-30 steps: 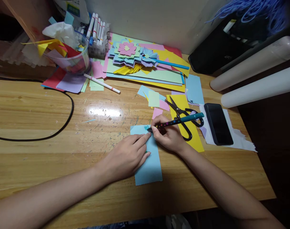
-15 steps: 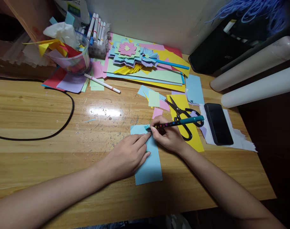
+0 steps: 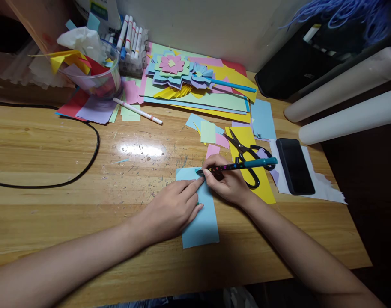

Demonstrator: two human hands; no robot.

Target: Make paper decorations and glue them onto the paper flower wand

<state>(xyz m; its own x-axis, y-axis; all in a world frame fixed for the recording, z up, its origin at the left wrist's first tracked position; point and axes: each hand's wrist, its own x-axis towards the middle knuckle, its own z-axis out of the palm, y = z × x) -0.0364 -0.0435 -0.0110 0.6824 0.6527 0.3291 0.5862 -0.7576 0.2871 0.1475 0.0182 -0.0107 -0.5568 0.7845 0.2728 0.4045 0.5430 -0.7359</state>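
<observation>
A light blue sheet of paper (image 3: 200, 231) lies on the wooden table in front of me. My left hand (image 3: 174, 207) rests flat on it, fingers stretched out and pressing the sheet. In my right hand (image 3: 224, 179) is a black felt-tip pen (image 3: 229, 167) with small coloured stars and a teal cap on its rear end. The pen's tip touches the paper near its top edge, beside a small teal mark. Another bit of green shows by my left fingers, mostly hidden. Black-handled scissors (image 3: 243, 149) lie just beyond my right hand on a yellow sheet (image 3: 261, 184).
Layered paper flowers (image 3: 172, 70) lie on stacked coloured sheets at the back. A clear cup (image 3: 110, 81) of scraps, a box of markers (image 3: 131, 40) and a loose marker (image 3: 139, 112) are left. A phone (image 3: 294, 167) and white rolls (image 3: 349, 115) are right; a cable (image 3: 97, 149) curves left.
The pen and my right fingers have shifted very slightly, the pen's rear end a little to the right. My left hand keeps its place on the paper.
</observation>
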